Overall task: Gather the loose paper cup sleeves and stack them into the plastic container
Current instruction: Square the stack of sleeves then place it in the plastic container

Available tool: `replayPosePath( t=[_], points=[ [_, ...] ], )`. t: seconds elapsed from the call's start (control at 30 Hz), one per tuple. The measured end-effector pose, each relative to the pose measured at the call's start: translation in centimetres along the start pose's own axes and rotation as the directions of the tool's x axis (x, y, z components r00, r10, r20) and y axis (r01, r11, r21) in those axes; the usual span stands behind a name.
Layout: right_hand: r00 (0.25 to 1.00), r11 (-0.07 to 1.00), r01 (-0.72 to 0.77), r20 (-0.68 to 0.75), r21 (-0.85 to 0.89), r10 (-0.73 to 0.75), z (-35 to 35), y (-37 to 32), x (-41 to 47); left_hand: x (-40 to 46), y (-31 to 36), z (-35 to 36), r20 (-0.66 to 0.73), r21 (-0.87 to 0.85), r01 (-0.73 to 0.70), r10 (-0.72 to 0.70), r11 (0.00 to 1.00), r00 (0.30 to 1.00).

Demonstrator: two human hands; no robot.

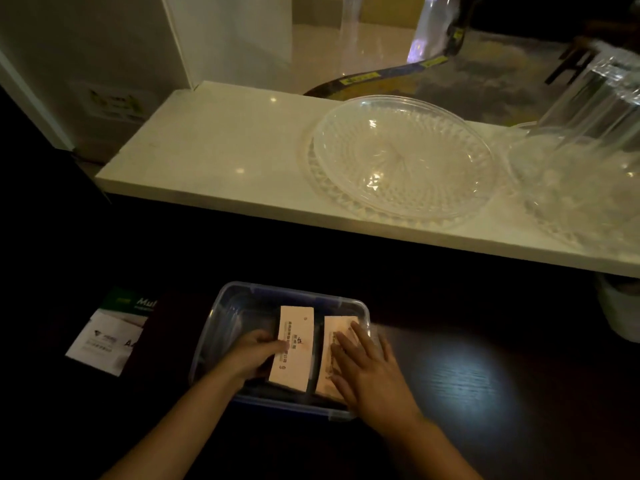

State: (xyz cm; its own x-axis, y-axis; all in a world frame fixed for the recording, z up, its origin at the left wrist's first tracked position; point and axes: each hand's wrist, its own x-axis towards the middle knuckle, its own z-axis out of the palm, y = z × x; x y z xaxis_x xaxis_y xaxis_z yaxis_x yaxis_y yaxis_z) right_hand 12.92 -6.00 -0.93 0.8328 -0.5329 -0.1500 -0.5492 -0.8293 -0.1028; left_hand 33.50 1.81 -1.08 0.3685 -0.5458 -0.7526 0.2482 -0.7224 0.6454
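A clear plastic container (225,306) with a blue rim sits on the dark table in front of me. Inside it lie two piles of flat, pale paper cup sleeves side by side. My left hand (251,356) grips the left edge of the left pile (296,336). Fingers spread, my right hand (369,370) lies flat on the right pile (337,323), pressing it down and covering most of it. I see no loose sleeves outside the container.
A white and green paper pack (107,334) lies left of the container. Above runs a white stone ledge (214,150) carrying a cut-glass dish (401,157), a second glass dish (581,188) and a tall clear glass vessel (595,102). A pale round object (620,310) stands at right.
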Motion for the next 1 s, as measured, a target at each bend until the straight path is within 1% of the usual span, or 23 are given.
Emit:
replayPosePath(
  t=[0.07, 0.1, 0.17, 0.27, 0.33, 0.43, 0.5, 0.63, 0.77, 0.87, 0.97, 1.0],
  points=[
    [0.999, 1.0, -0.011, 0.033, -0.017, 0.012, 0.1, 0.1, 0.2, 0.4, -0.1, 0.0, 0.014, 0.057, 0.019, -0.02, 0.998, 1.0],
    [0.999, 1.0, -0.004, 0.035, 0.003, 0.003, 0.3, 0.2, 0.3, 0.5, -0.2, 0.1, 0.019, 0.079, 0.028, -0.029, 0.997, 0.999],
    [1.0, 0.998, 0.005, 0.023, 0.067, -0.006, 0.8, 0.4, 0.4, 0.7, -0.4, 0.2, 0.03, 0.097, 0.035, -0.038, 0.995, 0.999],
    [0.999, 0.998, 0.012, -0.034, 0.062, -0.01, 0.8, 0.4, 0.2, 0.9, -0.3, 0.5, 0.024, 0.125, 0.022, -0.025, 0.992, 0.999],
    [0.999, 0.997, 0.013, -0.042, 0.078, -0.009, 0.8, 0.3, 0.3, 0.9, -0.3, 0.8, -0.001, 0.177, -0.01, 0.01, 0.984, 1.0],
    [1.0, 0.995, 0.017, -0.017, 0.093, -0.015, 1.1, 0.5, 0.4, 1.0, -0.5, 1.5, -0.048, 0.241, -0.074, 0.088, 0.968, 0.995],
    [1.0, 0.995, 0.018, -0.017, 0.097, -0.016, 1.1, 0.5, 0.4, 0.9, -0.5, 1.9, -0.066, 0.263, -0.094, 0.115, 0.96, 0.991],
    [0.999, 0.993, 0.021, -0.041, 0.113, -0.016, 1.0, 0.4, 0.4, 0.7, -0.6, 2.5, -0.08, 0.375, -0.115, 0.155, 0.92, 0.985],
    [0.997, 0.998, 0.024, -0.073, 0.059, -0.02, 1.0, 0.3, 0.3, 0.7, -0.9, 2.9, -0.076, 0.383, -0.107, 0.147, 0.918, 0.986],
    [0.998, 0.996, 0.036, -0.051, 0.08, -0.032, 1.0, 0.2, 0.3, 0.7, -0.9, 3.2, -0.077, 0.377, -0.104, 0.143, 0.92, 0.987],
    [0.997, 0.998, 0.041, -0.071, 0.043, -0.038, 1.0, 0.4, 0.3, 0.5, -0.7, 3.4, -0.071, 0.373, -0.111, 0.147, 0.921, 0.987],
    [0.998, 0.998, 0.041, -0.056, 0.057, -0.038, 1.1, 0.4, 0.3, 0.4, -0.7, 3.4, -0.069, 0.376, -0.111, 0.148, 0.92, 0.987]
  ],
)
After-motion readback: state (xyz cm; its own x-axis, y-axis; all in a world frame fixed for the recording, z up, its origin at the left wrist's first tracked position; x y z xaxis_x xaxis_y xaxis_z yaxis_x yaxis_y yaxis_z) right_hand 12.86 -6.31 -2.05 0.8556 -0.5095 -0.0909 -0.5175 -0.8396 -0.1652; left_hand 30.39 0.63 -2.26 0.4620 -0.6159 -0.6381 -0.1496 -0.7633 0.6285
